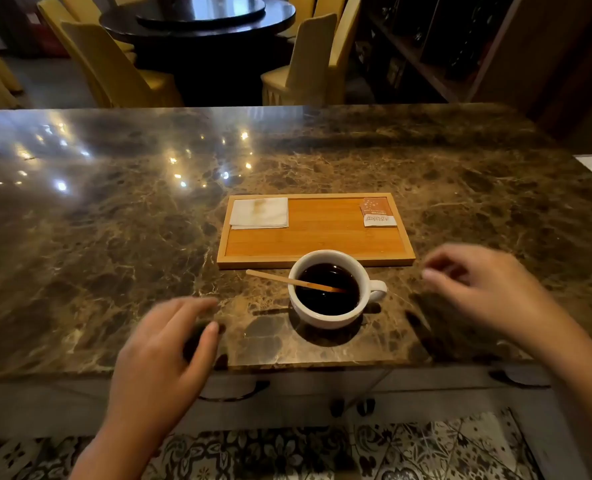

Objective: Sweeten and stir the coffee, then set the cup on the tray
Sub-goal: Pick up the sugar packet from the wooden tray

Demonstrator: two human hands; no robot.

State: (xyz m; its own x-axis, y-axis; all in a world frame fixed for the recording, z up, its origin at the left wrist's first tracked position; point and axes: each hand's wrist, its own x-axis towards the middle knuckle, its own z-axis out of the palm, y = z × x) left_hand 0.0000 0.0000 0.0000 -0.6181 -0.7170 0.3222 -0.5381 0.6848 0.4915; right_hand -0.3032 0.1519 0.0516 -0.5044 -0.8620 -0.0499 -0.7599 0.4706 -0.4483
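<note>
White cup [332, 289] of black coffee on marble counter [114, 237], just in front of wooden tray [315, 261], handle to the right. Wooden stir stick [287, 280] resting in cup, leaning over left rim. On tray: folded napkin [259, 213] back left, sugar packet [377, 211] back right. Left hand [162, 362] w/ fingers loosely spread, holding nothing, near counter edge. Right hand [478, 289] blurred, loosely curled, empty, right of cup.

two bare hands [159, 355], forearms unsleeved, motion-blurred.
</note>
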